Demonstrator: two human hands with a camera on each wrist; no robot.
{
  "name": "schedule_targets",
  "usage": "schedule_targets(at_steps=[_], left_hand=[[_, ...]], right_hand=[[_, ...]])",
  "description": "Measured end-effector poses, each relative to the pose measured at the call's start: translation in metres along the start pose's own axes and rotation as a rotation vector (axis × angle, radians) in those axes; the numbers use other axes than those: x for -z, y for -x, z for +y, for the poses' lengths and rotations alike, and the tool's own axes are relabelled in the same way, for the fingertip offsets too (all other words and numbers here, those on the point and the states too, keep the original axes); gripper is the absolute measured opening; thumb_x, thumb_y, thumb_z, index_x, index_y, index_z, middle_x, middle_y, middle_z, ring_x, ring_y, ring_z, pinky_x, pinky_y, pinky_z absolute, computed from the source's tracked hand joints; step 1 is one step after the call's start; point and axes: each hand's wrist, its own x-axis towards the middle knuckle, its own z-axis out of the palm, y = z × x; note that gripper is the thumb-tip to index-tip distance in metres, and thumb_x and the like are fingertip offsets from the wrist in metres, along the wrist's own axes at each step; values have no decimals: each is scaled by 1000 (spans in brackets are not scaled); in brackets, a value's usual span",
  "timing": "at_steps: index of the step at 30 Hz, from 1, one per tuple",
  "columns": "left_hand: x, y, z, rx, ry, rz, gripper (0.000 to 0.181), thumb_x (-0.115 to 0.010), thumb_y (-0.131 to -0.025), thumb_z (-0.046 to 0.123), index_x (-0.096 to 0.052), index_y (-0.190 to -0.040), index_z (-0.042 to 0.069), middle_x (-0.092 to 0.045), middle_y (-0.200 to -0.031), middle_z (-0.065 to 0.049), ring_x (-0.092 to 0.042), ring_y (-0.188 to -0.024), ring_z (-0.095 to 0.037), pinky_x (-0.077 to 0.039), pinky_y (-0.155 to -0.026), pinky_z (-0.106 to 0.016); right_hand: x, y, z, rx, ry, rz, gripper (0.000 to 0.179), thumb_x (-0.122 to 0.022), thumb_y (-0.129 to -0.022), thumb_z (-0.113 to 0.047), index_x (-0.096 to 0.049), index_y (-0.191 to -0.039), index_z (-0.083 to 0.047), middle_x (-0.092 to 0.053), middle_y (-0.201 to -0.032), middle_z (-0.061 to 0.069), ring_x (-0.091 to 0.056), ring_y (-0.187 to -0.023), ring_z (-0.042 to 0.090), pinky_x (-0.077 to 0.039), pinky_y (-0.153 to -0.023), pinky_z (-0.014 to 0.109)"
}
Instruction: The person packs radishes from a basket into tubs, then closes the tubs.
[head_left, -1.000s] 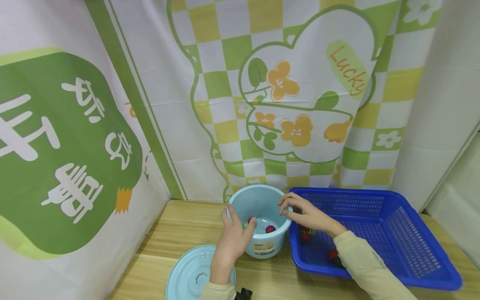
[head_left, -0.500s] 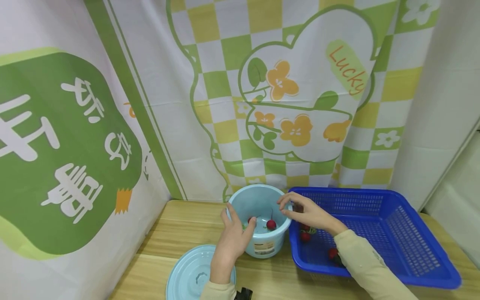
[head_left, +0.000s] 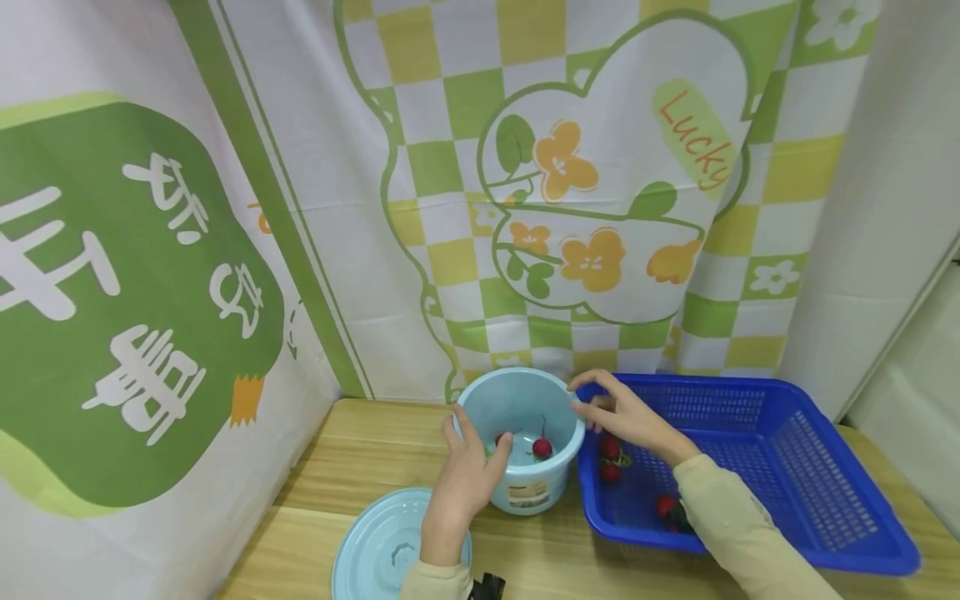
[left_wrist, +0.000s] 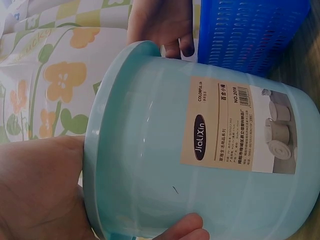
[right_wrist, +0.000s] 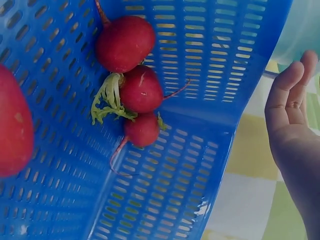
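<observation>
Two red radishes (head_left: 542, 448) lie inside a light blue plastic bucket (head_left: 527, 482). My left hand (head_left: 467, 471) holds the bucket at its left front rim, the thumb over the inside and fingers (left_wrist: 187, 227) against the outer wall. My right hand (head_left: 622, 414) is at the bucket's right rim, between bucket and basket, with thumb and index finger apart and nothing between them. In the right wrist view, several radishes (right_wrist: 125, 44) with roots and a few leaves lie in a blue perforated basket (right_wrist: 200, 150).
The blue basket (head_left: 847, 533) stands right of the bucket, close beside it. A round light blue lid (head_left: 382, 542) lies on the wooden table (head_left: 360, 433) at front left, partly under my left forearm. A patterned curtain (head_left: 450, 275) hangs right behind the bucket.
My right hand has shifted slightly right and away from the bucket's rim, its fingers spreading. The radish in the bucket rolled slightly, its root now upright. My left hand stays put.
</observation>
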Motion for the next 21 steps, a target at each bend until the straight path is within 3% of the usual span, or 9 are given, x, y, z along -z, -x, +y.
schedule_targets(at_steps=[1,4,8,12,16,21], left_hand=[[0,0,0,-1,-1,0,104,-51,-108,55,11,-165,-6,8,-168,-36,-62,-70,-28,-50,-60,-40],[1,0,-1,-7,-3,0,104,-51,-108,56,10,-165,-6,7,-168,-36,-62,-69,-27,-49,-59,-39],[1,0,-1,-6,3,-2,104,-50,-108,55,11,-164,-6,8,-168,-36,-61,-68,-27,-49,-59,-39],[1,0,-1,-2,8,-6,103,-50,-108,54,12,-165,-5,9,-168,-35,-62,-70,-28,-50,-60,-40],[1,0,-1,-5,3,-4,102,-51,-108,53,11,-165,-6,8,-168,-36,-63,-74,-29,-52,-63,-41],[1,0,-1,-11,2,-2,101,-52,-108,50,10,-164,-7,7,-167,-37,-63,-73,-29,-52,-63,-42]], right_hand=[[1,-1,0,-13,-6,10,33,-65,-108,-21,-55,-135,-5,-63,-111,21,-66,-78,37,-58,-70,40],[4,-2,2,-31,-37,44,29,-59,-111,-20,-52,-129,1,-64,-107,27,-67,-78,38,-57,-68,39],[11,0,5,-37,-61,94,23,-55,-113,-20,-51,-121,2,-59,-128,30,-68,-78,32,-58,-67,41],[16,2,8,-44,-42,122,21,-56,-112,-19,-53,-117,1,-65,-111,24,-68,-76,32,-59,-66,42],[20,3,10,-48,-6,128,21,-60,-110,-18,-57,-117,1,-62,-93,23,-66,-72,30,-57,-64,38],[25,6,13,-89,86,187,24,-66,-107,-22,-61,-115,-1,-63,-101,25,-67,-71,25,-57,-64,36]])
